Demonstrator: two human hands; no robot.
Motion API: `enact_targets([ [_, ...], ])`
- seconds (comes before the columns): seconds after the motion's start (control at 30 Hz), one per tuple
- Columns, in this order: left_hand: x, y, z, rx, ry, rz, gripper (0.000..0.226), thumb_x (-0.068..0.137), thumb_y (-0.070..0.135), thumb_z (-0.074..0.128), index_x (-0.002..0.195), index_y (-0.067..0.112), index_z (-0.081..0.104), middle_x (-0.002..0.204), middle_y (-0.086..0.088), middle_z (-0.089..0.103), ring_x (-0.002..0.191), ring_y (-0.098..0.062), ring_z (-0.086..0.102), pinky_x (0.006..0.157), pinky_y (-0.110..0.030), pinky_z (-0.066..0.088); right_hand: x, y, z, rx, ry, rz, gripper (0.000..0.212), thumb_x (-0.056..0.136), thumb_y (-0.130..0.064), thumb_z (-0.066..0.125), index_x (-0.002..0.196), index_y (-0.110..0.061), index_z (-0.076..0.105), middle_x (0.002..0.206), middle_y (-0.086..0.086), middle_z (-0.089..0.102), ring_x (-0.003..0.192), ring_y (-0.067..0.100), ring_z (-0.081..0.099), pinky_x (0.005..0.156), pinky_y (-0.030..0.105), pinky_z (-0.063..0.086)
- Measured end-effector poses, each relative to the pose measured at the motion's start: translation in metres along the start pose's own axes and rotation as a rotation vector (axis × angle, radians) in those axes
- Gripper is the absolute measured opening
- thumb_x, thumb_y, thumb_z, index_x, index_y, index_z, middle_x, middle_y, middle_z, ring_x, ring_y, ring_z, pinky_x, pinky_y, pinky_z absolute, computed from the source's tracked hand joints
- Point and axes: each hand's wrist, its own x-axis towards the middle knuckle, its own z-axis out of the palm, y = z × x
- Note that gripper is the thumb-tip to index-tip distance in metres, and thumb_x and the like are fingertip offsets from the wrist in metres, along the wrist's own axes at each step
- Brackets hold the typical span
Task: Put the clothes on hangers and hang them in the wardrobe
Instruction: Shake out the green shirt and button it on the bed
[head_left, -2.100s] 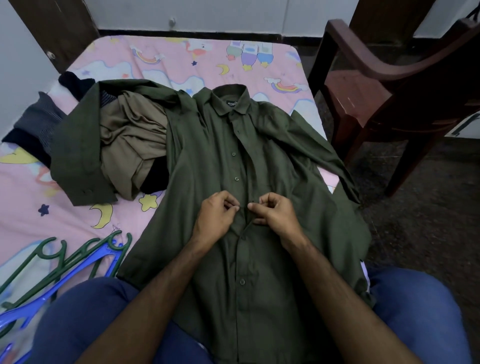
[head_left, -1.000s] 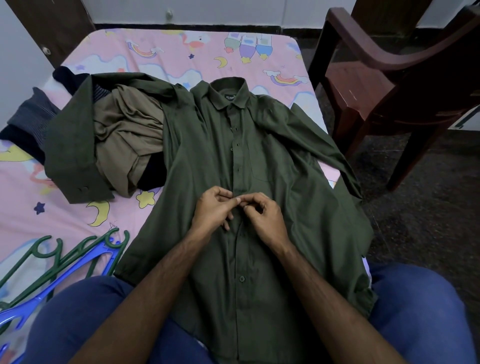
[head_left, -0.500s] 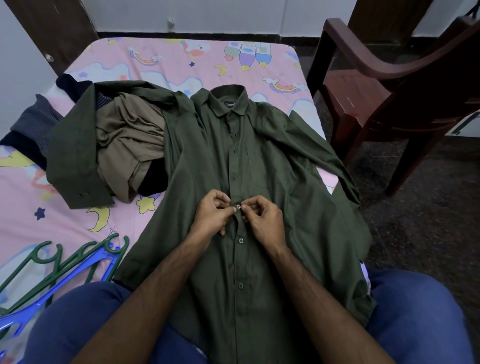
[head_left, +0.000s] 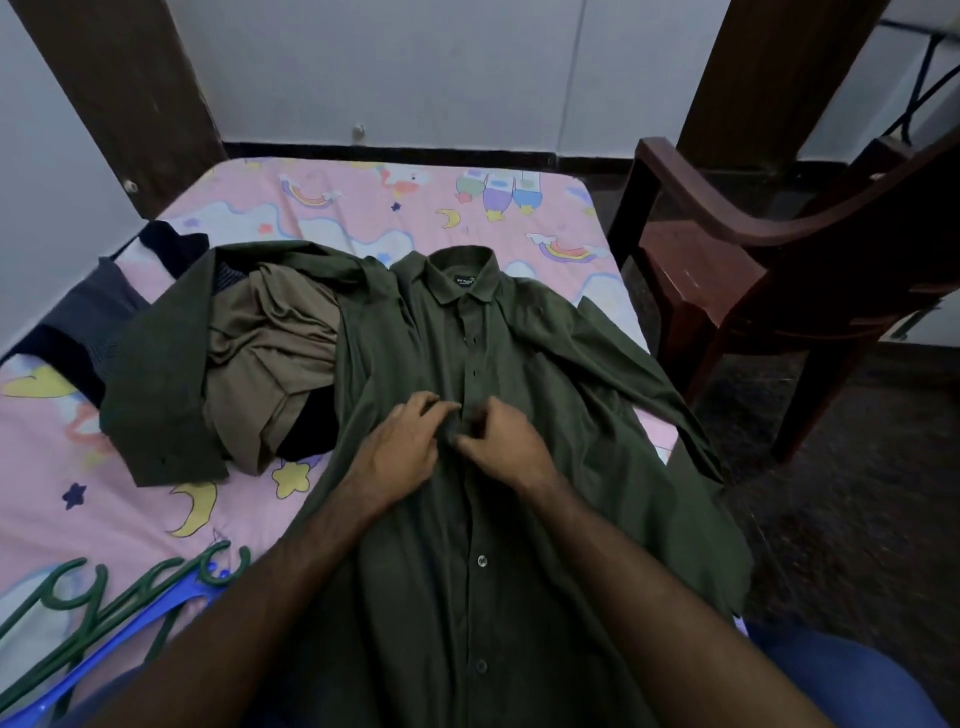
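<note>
Fingertips (head_left: 451, 440) of both hands are pinched on the placket of the green shirt (head_left: 519, 364), spread mid-frame on the bed (head_left: 363, 208). Looks light and floppy, so I'd grab it by the collar or shoulders; hangers (head_left: 104, 618) sit lower left.

A pink bedsheet (head_left: 363, 218) printed with rainbows, moons and stars is spread over the bed, a dark wooden armchair (head_left: 779, 291) is stationed just beside its right edge on a dark speckled floor (head_left: 857, 493), and a pale wall (head_left: 415, 67) is seen behind.
</note>
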Motion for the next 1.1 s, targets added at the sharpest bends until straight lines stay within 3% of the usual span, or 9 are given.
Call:
enact_targets([
  [0.07,-0.005,-0.008,0.009,0.034,0.000,-0.027,0.056,0.085,0.010,0.057,0.139,0.026,0.055,0.138,-0.006,0.048,0.111,-0.030,0.054,0.096,-0.046,0.050,0.002,-0.001,0.013,-0.158,0.016,0.008,0.054,0.083,-0.042,0.070,0.122,-0.009,0.054,0.121,0.012,0.063,0.112,0.030,0.061,0.094,0.038,0.052],
  [0.13,-0.005,-0.010,0.017,0.054,0.026,-0.055,0.053,0.083,0.012,0.058,0.134,0.027,0.059,0.134,-0.006,0.050,0.107,-0.031,0.053,0.091,-0.047,0.052,0.004,0.004,0.017,-0.168,0.075,0.009,0.045,0.083,-0.037,0.067,0.118,-0.011,0.055,0.119,0.010,0.064,0.110,0.029,0.062,0.093,0.037,0.052],
  [0.27,0.013,0.002,0.014,0.099,0.112,-0.070,0.026,0.091,0.029,0.055,0.116,0.027,0.064,0.120,-0.001,0.052,0.104,-0.026,0.054,0.085,-0.046,0.047,0.012,0.029,0.012,0.166,0.152,0.097,0.004,0.082,-0.019,0.067,0.086,-0.020,0.065,0.080,-0.004,0.069,0.075,0.014,0.064,0.072,0.029,0.049],
  [0.37,0.024,0.009,0.018,0.024,0.133,-0.019,0.018,0.093,0.038,0.060,0.106,0.025,0.064,0.108,0.000,0.053,0.102,-0.023,0.055,0.082,-0.043,0.047,0.016,0.044,0.009,0.438,0.152,0.146,0.013,0.084,-0.011,0.070,0.075,-0.019,0.065,0.067,-0.007,0.066,0.061,0.007,0.063,0.069,0.034,0.057],
  [0.47,0.025,0.014,0.024,-0.094,0.100,0.019,0.013,0.088,0.033,0.068,0.098,0.025,0.064,0.097,0.005,0.054,0.098,-0.018,0.058,0.081,-0.040,0.047,0.018,0.046,0.010,0.598,0.123,0.171,0.014,0.089,-0.008,0.072,0.078,-0.013,0.064,0.066,-0.003,0.064,0.054,0.003,0.062,0.060,0.026,0.056],
  [0.67,0.031,0.015,0.020,-0.312,0.032,-0.141,0.015,0.081,0.019,0.079,0.082,0.024,0.065,0.084,0.010,0.062,0.077,-0.005,0.061,0.078,-0.035,0.053,0.019,0.047,0.013,0.648,0.154,0.174,0.020,0.083,-0.013,0.079,0.073,-0.015,0.063,0.057,-0.007,0.062,0.051,0.005,0.059,0.057,0.027,0.049],
  [0.8,0.035,0.016,0.015,-0.487,0.003,-0.339,0.014,0.080,0.019,0.081,0.079,0.025,0.069,0.071,0.011,0.066,0.066,0.005,0.060,0.061,-0.011,0.042,0.015,0.044,0.020,0.578,0.185,0.165,0.019,0.076,-0.027,0.084,0.075,-0.016,0.069,0.063,-0.006,0.066,0.059,0.005,0.060,0.062,0.031,0.050],
  [0.97,0.036,0.013,0.015,-0.659,-0.036,-0.415,0.015,0.082,0.011,0.079,0.079,0.023,0.072,0.064,0.008,0.069,0.053,0.007,0.056,0.061,-0.019,0.042,0.011,0.041,0.033,0.486,0.219,0.144,0.013,0.077,-0.034,0.081,0.080,-0.024,0.074,0.074,-0.010,0.074,0.070,0.003,0.069,0.074,0.038,0.060],
  [1.1,0.036,0.015,0.018,-0.673,-0.006,-0.437,0.014,0.081,0.012,0.080,0.080,0.024,0.072,0.067,0.006,0.072,0.067,-0.001,0.066,0.068,-0.019,0.048,0.005,0.039,0.035,0.466,0.265,0.129,0.010,0.079,-0.035,0.079,0.082,-0.027,0.074,0.074,-0.013,0.073,0.071,0.002,0.068,0.074,0.038,0.060],
])
